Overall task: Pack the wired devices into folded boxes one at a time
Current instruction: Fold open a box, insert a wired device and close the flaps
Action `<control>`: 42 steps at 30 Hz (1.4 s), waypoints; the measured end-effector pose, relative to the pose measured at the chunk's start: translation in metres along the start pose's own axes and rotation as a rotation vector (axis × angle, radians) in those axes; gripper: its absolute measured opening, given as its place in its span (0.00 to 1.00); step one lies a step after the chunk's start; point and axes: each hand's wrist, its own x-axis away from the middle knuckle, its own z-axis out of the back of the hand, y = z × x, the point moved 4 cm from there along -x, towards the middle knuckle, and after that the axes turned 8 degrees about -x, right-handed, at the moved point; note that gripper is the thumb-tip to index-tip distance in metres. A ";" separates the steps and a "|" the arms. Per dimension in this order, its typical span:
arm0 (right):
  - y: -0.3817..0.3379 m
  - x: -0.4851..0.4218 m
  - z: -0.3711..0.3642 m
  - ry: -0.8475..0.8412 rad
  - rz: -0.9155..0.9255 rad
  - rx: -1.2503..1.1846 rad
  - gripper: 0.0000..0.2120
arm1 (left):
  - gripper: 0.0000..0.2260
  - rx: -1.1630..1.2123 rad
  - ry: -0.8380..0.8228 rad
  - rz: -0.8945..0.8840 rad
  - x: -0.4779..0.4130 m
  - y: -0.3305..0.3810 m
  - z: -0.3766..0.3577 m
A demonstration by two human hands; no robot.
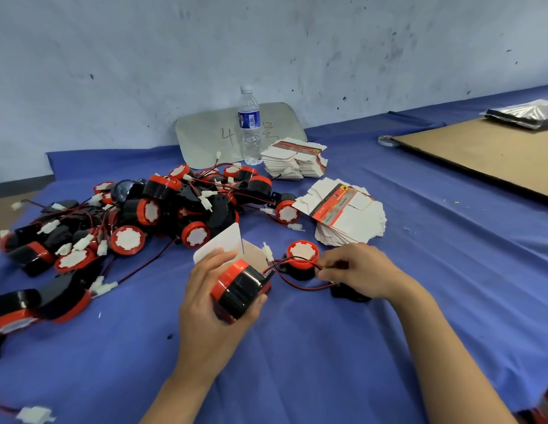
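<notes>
On the blue surface (pixel 327 347), just nearer than the pile of devices (pixel 162 206), my left hand (pixel 211 301) grips one device (pixel 240 289) against an open-flapped box (pixel 224 246); the fingers of my right hand (pixel 358 270) pinch its wire (pixel 297 287). That slack wire could snag the spare device (pixel 301 261) behind it. My palm hides the box's body.

A packing workshop; heaped identical wired devices (pixel 162 209), stacked flat boxes (pixel 349 215) (unfolded), blue-clothed bench (pixel 327 347); scuffed wall (pixel 266 41).
</notes>
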 end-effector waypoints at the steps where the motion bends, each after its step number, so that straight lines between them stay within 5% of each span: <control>1: -0.001 -0.001 0.000 0.005 0.008 0.011 0.09 | 0.20 -0.001 -0.002 -0.007 0.000 0.001 0.000; 15: -0.001 0.000 -0.002 0.025 0.025 -0.121 0.05 | 0.18 -0.012 0.033 -0.010 -0.001 0.017 0.005; 23: -0.006 -0.001 0.003 0.082 0.114 -0.129 0.11 | 0.20 -0.027 0.017 0.016 0.000 0.014 0.005; 33: -0.022 0.004 -0.001 0.123 0.240 -0.900 0.10 | 0.34 0.028 0.099 0.044 0.004 0.001 0.002; 38: -0.034 0.000 -0.018 0.071 0.221 -1.255 0.04 | 0.11 -0.169 0.006 -0.138 0.004 0.010 -0.004; 42: -0.047 -0.002 -0.035 -0.029 0.295 -1.367 0.05 | 0.25 -0.255 -0.136 -0.154 0.007 0.015 -0.013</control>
